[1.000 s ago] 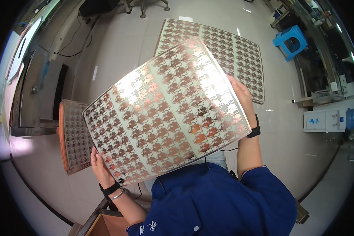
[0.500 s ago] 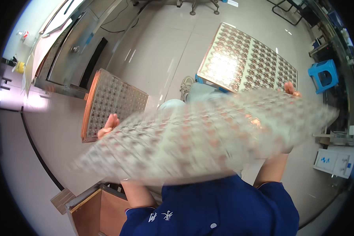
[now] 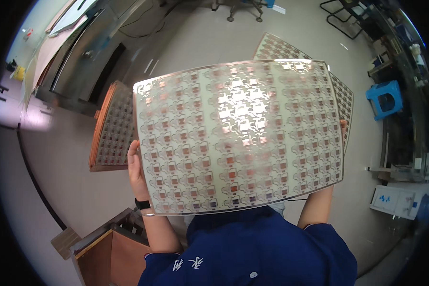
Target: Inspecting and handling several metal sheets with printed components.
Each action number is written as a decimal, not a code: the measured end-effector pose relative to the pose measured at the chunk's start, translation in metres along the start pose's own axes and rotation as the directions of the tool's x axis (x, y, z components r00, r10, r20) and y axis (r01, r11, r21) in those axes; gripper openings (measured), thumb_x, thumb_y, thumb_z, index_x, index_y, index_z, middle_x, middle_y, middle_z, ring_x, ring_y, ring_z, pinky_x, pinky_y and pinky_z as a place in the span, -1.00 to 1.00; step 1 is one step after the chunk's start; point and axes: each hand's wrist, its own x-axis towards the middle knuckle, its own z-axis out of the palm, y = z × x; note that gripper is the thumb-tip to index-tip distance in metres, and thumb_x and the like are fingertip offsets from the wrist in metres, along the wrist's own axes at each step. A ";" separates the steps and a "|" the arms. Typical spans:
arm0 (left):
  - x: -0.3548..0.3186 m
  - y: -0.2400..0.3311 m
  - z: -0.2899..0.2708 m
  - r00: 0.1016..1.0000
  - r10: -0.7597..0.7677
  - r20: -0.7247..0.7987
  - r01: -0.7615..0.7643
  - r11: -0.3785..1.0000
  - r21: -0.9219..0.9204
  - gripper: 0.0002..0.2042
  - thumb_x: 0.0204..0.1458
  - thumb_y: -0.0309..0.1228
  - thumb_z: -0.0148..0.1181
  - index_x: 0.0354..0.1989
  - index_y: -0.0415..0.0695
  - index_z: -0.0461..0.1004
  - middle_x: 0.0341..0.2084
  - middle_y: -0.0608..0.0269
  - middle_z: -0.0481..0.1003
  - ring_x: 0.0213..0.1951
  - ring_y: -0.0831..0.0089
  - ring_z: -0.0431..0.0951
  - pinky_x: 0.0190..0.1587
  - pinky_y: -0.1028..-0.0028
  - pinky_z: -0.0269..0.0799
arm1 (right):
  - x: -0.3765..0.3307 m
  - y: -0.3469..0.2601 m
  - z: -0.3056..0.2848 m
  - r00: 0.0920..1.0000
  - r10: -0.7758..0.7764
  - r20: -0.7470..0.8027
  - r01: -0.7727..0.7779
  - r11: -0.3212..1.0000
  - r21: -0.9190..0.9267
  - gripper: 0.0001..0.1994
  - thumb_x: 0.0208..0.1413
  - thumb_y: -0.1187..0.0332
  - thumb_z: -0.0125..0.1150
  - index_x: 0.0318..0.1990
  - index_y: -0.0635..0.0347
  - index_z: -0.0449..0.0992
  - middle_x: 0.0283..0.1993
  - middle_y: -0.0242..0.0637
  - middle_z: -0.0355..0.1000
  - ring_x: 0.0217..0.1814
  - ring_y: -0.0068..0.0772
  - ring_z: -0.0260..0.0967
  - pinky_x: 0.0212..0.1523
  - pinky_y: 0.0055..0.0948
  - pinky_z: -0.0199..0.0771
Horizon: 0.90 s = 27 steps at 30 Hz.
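A large pale green circuit board panel, with rows of silvery and coppery repeated patterns, is held up in front of me, its face toward the head view. Bright glare covers its upper middle. My left hand, with a black band at the wrist, grips its left edge; the fingers partly go behind it. My right hand is at the right edge, mostly hidden by the panel, with just a fingertip showing. Behind the panel's left edge stands a stack of similar panels with orange-brown edges.
More patterned panels lie beyond the held one, largely covered by it. An open brown box is at the lower left. A blue stool and a white cabinet stand on the right. A metal cabinet stands at the far left.
The panel was tilted and blurred by motion lower down; now it is raised, squarer to the view and sharp. It now covers much of the panels beyond.
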 end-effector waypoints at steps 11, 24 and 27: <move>0.003 -0.004 -0.046 0.987 -0.128 0.098 0.110 0.979 0.172 -0.62 0.17 -0.50 -0.14 0.19 -0.20 0.11 0.08 0.07 0.29 0.04 0.39 0.38 0.07 0.39 0.36 | 0.020 -0.019 -0.052 0.946 -0.224 -0.236 0.133 0.928 -0.349 -0.45 0.06 0.06 -0.11 0.12 0.26 0.29 0.06 -0.02 0.34 -0.05 -0.12 0.41 -0.13 -0.07 0.49; -0.013 -0.016 -0.035 0.997 -0.081 -0.004 0.080 0.987 0.137 -0.59 0.21 -0.37 -0.20 0.24 -0.09 0.06 0.17 0.10 0.18 0.14 0.31 0.26 0.14 0.30 0.26 | -0.009 -0.003 0.020 0.973 -0.100 -0.206 0.067 0.984 -0.166 -0.65 0.21 0.37 -0.21 0.11 0.25 0.27 0.00 -0.12 0.38 -0.06 -0.38 0.42 -0.14 -0.40 0.54; -0.015 -0.028 -0.003 0.989 -0.103 -0.109 0.112 0.991 0.079 -0.57 0.22 -0.26 -0.24 0.24 -0.08 0.06 0.16 0.12 0.19 0.16 0.25 0.24 0.17 0.24 0.21 | -0.014 -0.030 -0.016 0.988 -0.037 -0.147 -0.060 0.795 -0.603 -0.59 0.18 0.33 -0.19 0.14 0.33 0.22 0.04 -0.15 0.34 -0.03 -0.44 0.37 -0.03 -0.50 0.39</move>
